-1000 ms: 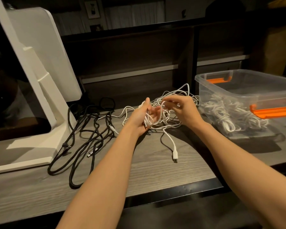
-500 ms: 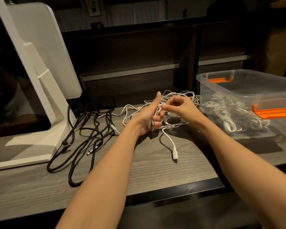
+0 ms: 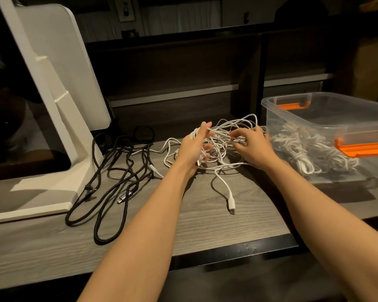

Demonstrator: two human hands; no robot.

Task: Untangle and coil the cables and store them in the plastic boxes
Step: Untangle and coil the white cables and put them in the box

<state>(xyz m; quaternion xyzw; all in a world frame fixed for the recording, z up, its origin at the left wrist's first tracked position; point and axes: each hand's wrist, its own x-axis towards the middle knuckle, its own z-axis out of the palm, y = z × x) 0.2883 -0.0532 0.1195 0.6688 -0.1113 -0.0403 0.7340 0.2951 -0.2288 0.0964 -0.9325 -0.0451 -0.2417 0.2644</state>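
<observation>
Centrally, a knot of thin, smooth white cables (image 3: 222,144) sits heaped on the desk (image 3: 194,225), with one loose end trailing toward 6 o'clock to a small plug (image 3: 231,207). The left hand (image 3: 193,149) grips a bunch of these strands, fingers curled round them and thumb up. The right hand (image 3: 252,146), at 3 o'clock of the knot, has its fingertips bent into the loops, pinching a strand. At 9 o'clock of the heap lie thicker black cables (image 3: 111,182) with a braided look, sprawled in long open loops. At 3 o'clock stands a clear plastic box (image 3: 327,114) with orange handles; coiled white cables (image 3: 310,153) rest inside. A white stand (image 3: 59,118), flat and angular, rises at the far left. The desk has a pale grey wood grain and a dark front edge; behind it run dark shelves in a dim room.
</observation>
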